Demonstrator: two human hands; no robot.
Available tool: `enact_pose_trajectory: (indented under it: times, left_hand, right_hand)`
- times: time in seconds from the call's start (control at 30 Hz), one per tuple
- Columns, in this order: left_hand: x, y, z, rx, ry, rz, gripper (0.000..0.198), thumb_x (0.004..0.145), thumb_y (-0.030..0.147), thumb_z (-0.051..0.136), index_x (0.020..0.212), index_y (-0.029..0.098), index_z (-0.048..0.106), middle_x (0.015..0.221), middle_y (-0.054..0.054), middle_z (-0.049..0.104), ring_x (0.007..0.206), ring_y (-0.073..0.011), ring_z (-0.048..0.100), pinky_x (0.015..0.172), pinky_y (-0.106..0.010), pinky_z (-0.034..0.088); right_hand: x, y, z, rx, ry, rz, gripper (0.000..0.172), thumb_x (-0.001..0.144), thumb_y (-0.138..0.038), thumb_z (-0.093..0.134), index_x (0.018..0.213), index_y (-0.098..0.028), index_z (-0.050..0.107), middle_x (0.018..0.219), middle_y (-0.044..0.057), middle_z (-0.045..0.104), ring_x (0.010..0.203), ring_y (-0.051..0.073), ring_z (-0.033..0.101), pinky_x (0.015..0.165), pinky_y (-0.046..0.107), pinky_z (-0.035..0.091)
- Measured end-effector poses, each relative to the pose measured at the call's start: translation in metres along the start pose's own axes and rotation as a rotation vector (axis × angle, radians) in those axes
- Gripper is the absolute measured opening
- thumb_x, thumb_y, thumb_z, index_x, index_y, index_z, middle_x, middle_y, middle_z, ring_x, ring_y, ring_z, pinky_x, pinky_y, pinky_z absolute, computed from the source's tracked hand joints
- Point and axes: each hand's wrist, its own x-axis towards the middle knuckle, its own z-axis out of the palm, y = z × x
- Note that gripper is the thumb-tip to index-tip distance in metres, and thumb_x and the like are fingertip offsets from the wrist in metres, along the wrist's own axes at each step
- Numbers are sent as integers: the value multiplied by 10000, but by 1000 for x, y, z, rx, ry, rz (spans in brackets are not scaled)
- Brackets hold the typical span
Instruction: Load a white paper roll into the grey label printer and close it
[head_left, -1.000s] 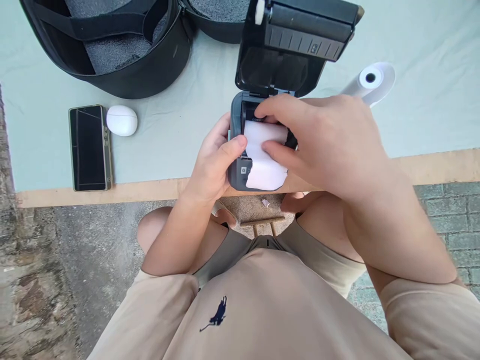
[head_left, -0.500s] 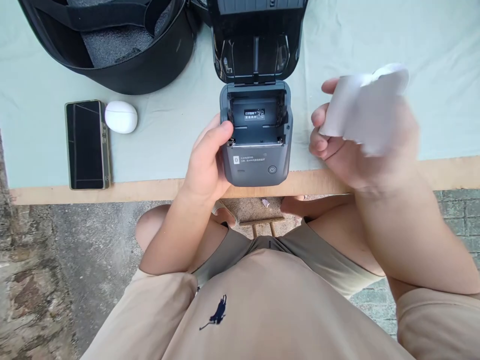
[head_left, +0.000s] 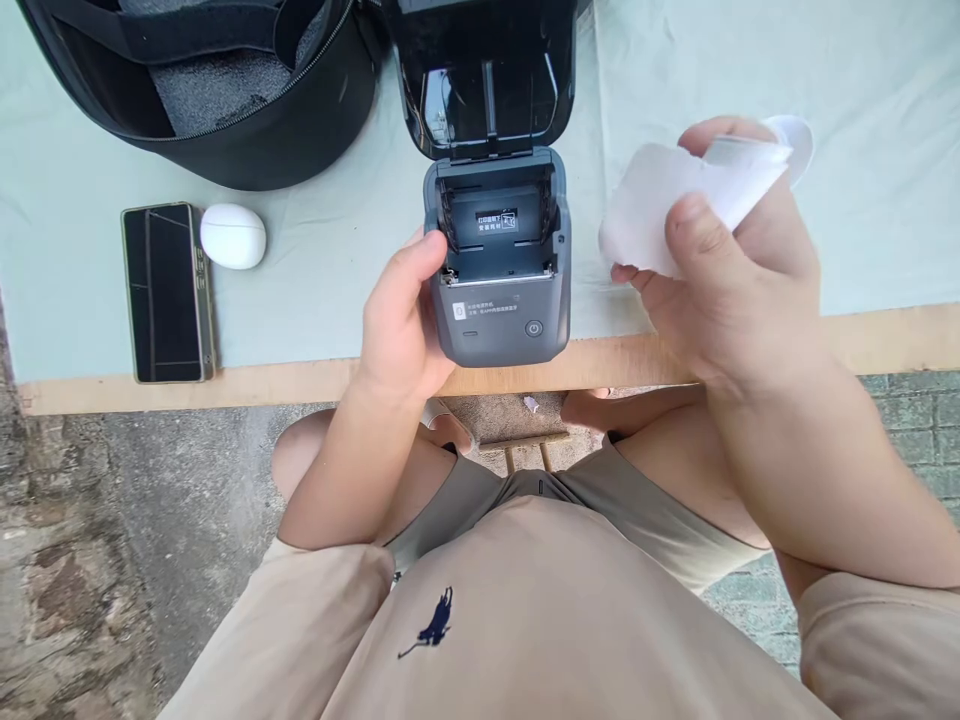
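Observation:
A dark grey label printer point(head_left: 499, 320) stands near the table's front edge with its black lid raised and its paper bay bare inside. My left hand point(head_left: 401, 320) grips the printer's left side, thumb on the rim of the bay. To the right, above the cloth, my right hand point(head_left: 739, 270) holds crumpled white paper point(head_left: 652, 205), its thumb pressed on the sheet. A round white edge shows behind the fingers; what it belongs to is partly hidden.
At the upper left lies an open black zip case point(head_left: 247, 150) with grey foam inside. A phone point(head_left: 166, 290) and a white rounded case point(head_left: 233, 236) lie left of my left hand. The wooden table edge point(head_left: 300, 382) runs along the front.
The printer and my left hand have shifted slightly left. My right hand has turned, bringing its thumb over the paper, and the paper has moved a little left and folded differently.

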Motion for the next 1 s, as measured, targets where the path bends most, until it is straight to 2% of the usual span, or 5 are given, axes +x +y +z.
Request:
enact_pose_trajectory:
  times: [0.1,0.33,0.5,0.63,1.0]
  left_hand:
    - [0,-1,-1,-10,24,13,310,861,384,380,809,216,635,970,-13,694,1187,-216,568,979,-331,498]
    - [0,-1,0,-136,-73,-18,282,857,345,415,877,206,660,1006,-6,710,1093,-228,632,966,-376,515]
    - [1,0,0,-108,-58,-11,312,871,359,389,842,207,660,972,14,718,1018,-207,667,943,-352,529]
    - [1,1,1,-88,-50,-25,313,874,357,385,814,204,651,954,20,720,1006,-200,669,946,-345,530]
    - [1,0,2,-36,1,-15,262,848,380,427,801,198,610,988,-38,672,1191,-262,571,963,-410,513]
  right_hand:
    - [1,2,4,178,39,190,369,801,-455,585,1062,-288,386,831,-33,497,598,67,520,515,236,467]
    - [0,-3,5,169,-58,237,376,847,-212,479,1168,-353,343,886,-36,491,671,57,549,549,202,487]
    - [-1,-4,7,-1,-89,-11,258,862,-329,506,1106,-317,423,811,-24,471,683,82,517,638,265,498]
    - [-3,-5,9,-426,6,-284,169,828,-247,547,986,-279,496,889,-11,538,753,105,529,722,300,470]
    - [-2,-4,8,-830,-13,-308,244,778,-212,555,1011,-259,499,1058,63,511,1009,202,542,771,357,519]
